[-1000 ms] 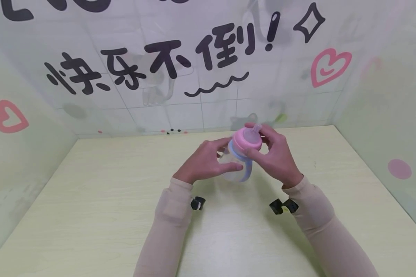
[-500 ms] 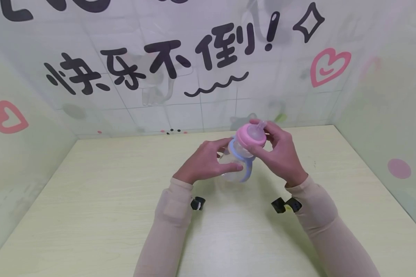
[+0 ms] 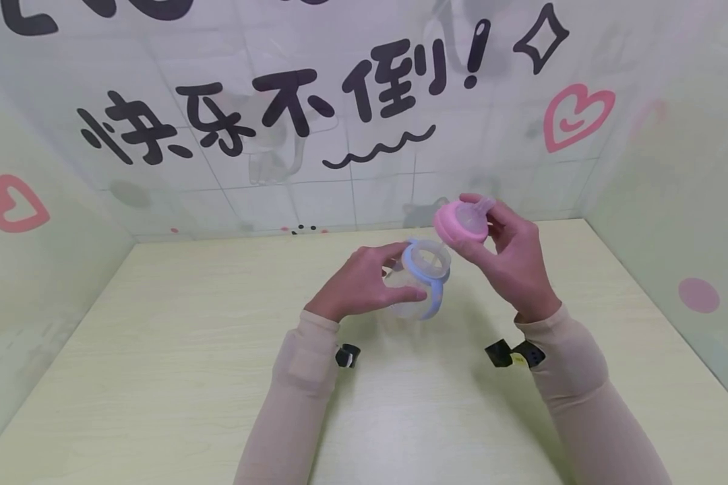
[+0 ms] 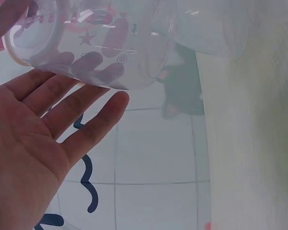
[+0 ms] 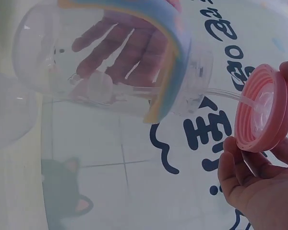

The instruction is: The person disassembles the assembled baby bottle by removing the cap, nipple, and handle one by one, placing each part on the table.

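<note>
A clear baby bottle with a blue handle ring leans to the right, its neck uncovered. My left hand grips the body from the left, thumb in front; several of its fingers show through the clear wall in the right wrist view. Up and right of the neck, my right hand holds the pink bottle cap with its clear nipple between thumb and fingers. A thin straw runs from the cap's underside into the bottle, ending in a clear weight.
Both arms reach over a pale wood-grain table. A white tiled wall sheet with black lettering stands behind it, with side walls left and right. A faint rounded clear shape shows by the bottle's base, perhaps its reflection.
The pink cap has come off the neck and moved up and right in my right hand, exposing the bottle's rim. My left hand and the bottle have hardly moved.
</note>
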`<move>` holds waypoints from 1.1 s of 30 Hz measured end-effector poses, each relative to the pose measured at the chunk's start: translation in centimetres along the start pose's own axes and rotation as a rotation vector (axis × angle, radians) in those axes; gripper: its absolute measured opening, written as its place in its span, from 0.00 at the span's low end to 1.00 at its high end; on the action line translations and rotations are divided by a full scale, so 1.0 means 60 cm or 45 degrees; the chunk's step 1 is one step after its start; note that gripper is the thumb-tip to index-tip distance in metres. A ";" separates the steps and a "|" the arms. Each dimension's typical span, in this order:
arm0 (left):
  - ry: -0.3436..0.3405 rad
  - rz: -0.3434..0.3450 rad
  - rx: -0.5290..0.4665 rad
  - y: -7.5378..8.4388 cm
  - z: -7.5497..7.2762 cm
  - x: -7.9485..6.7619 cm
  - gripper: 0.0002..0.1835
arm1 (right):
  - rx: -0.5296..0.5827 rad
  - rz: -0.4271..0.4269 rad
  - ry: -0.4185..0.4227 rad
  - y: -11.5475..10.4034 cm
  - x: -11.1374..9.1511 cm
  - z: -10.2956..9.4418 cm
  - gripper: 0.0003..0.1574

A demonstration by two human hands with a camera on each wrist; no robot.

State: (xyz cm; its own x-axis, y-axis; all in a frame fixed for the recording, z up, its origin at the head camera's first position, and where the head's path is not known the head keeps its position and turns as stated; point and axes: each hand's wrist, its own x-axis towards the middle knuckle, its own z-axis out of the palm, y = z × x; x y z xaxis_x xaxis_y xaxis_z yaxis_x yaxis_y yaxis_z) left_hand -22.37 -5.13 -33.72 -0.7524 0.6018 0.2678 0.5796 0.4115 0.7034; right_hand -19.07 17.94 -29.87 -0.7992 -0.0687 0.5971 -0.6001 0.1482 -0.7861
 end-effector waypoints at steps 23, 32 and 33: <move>0.018 -0.017 -0.019 -0.001 -0.009 -0.006 0.31 | 0.315 -0.107 0.160 -0.034 0.000 -0.019 0.25; 0.031 -0.020 -0.020 -0.003 -0.012 -0.007 0.30 | 0.343 -0.126 0.240 -0.040 0.000 -0.031 0.27; 0.030 -0.020 -0.022 -0.004 -0.012 -0.007 0.30 | 0.345 -0.123 0.242 -0.041 0.000 -0.032 0.27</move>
State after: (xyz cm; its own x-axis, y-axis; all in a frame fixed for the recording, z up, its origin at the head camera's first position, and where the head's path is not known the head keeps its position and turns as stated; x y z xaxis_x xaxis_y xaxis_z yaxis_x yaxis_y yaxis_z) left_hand -22.43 -5.95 -33.52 -0.7688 0.5788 0.2719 0.5621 0.4086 0.7191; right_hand -17.53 19.45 -27.64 -0.7326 0.1194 0.6701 -0.6806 -0.1193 -0.7229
